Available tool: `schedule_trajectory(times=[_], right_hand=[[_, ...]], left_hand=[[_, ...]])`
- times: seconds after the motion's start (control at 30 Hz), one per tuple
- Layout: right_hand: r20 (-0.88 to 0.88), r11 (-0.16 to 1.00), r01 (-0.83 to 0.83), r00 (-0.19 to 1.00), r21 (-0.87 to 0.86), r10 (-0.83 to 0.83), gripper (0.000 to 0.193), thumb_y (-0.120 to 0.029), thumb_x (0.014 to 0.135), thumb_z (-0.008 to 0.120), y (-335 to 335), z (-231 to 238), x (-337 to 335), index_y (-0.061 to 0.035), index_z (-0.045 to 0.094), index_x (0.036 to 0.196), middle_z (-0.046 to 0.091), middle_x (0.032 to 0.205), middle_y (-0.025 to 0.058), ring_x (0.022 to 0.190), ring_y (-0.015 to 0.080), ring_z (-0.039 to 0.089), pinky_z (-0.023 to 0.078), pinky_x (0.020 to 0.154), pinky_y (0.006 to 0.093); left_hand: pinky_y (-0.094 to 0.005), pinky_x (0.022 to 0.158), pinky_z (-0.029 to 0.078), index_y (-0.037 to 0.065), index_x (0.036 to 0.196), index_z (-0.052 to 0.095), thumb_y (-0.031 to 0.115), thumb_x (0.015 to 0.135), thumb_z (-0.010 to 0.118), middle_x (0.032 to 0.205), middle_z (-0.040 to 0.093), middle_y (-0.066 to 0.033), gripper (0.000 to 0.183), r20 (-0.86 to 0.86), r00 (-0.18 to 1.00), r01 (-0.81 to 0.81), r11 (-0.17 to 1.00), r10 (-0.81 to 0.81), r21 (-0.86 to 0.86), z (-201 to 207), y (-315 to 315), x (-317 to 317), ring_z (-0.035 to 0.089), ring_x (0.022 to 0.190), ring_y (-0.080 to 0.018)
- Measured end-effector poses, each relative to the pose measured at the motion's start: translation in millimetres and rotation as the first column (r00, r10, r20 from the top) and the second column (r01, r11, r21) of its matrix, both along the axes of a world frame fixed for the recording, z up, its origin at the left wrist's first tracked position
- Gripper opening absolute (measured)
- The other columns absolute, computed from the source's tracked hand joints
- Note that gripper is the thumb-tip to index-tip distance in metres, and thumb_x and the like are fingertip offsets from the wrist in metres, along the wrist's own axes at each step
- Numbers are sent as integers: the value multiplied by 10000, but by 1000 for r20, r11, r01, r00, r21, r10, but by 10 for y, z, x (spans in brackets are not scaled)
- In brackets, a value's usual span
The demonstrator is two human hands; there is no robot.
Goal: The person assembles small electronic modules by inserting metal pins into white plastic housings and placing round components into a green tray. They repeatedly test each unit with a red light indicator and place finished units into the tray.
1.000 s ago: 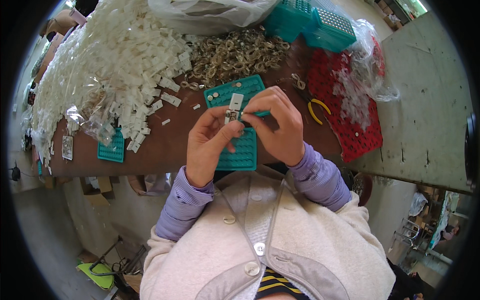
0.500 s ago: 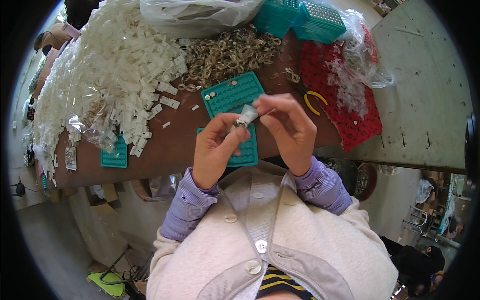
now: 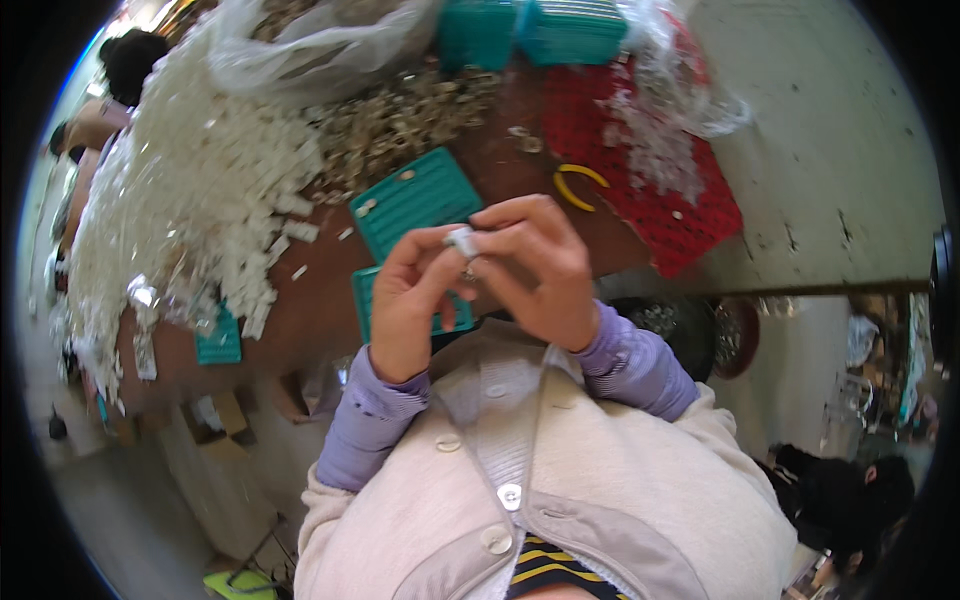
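My left hand (image 3: 412,290) pinches a small white piece (image 3: 462,241) between thumb and fingertips. The fingers of my right hand (image 3: 540,265) close on the same piece from the other side. Something metallic shows beneath it, too small and blurred to name. Just beyond my hands lies a teal ridged tray (image 3: 425,196) with a few small round pieces (image 3: 366,207) on it. A second teal tray (image 3: 363,292) sits nearer, partly hidden under my left hand.
White plastic cards (image 3: 200,190) are heaped at left, with coiled brownish pieces (image 3: 400,120) beside them. Yellow-handled pliers (image 3: 577,188) lie by a red patterned cloth (image 3: 680,225). Stacked teal trays (image 3: 570,35) and a plastic bag (image 3: 320,60) stand at the back. A person in black (image 3: 845,505) is at lower right.
My right hand, apart from the white piece before, has come left to grip it together with my left hand. The view has shifted, so the table things appear farther left.
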State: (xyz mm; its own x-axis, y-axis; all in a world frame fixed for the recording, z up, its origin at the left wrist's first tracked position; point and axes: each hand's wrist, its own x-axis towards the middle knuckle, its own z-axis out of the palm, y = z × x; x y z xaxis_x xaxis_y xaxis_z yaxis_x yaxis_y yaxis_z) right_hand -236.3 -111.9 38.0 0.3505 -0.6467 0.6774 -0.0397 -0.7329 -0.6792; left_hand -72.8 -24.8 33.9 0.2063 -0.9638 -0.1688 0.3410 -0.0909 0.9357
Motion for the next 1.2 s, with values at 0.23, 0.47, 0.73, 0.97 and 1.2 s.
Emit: schedule_trajectory(times=[0.23,0.47,0.73,0.97,1.2], right_hand=[[-128,970,91,984,-226,-122,225,-28,760,813,-79,-132,-358,-51,604,837,658,875,86,853,286,672,532,770,418],[-294,908,378,860,-182,-417,292,-127,761,911,-462,-185,-1022,-75,801,1027,738,951,111,902,318,714,557,814,444],[-467,826,508,685,-245,-560,85,-41,908,782,-751,-368,-1358,-36,698,922,659,894,110,841,299,653,534,763,388],[7,964,-29,1000,264,28,125,-50,963,718,-191,-91,-591,-21,604,1004,670,990,144,900,325,640,508,822,435],[-229,996,-71,972,-54,57,124,-13,960,674,-161,66,-424,-51,558,936,666,1014,137,903,331,612,486,825,443]], left_hand=[[-174,414,413,80,1135,668,255,1121,648,888,731,-20,176,-278,939,247,960,-202,136,-61,-211,-312,685,649,-60],[-165,450,446,73,1168,653,222,1126,631,1133,798,-139,156,-272,956,135,988,-111,74,-87,-364,-176,692,698,-48],[-194,608,550,47,1474,612,194,1121,627,1361,732,-127,382,-231,958,198,976,-172,94,-41,-325,-130,723,953,-82],[-246,727,585,40,1492,583,226,1147,577,1300,724,-62,391,-265,915,333,940,-303,73,-27,-293,-285,710,1069,-83],[-237,770,575,15,1309,648,243,1146,592,1089,719,-25,286,-227,934,295,954,-276,52,-53,-195,-119,689,929,-75]])
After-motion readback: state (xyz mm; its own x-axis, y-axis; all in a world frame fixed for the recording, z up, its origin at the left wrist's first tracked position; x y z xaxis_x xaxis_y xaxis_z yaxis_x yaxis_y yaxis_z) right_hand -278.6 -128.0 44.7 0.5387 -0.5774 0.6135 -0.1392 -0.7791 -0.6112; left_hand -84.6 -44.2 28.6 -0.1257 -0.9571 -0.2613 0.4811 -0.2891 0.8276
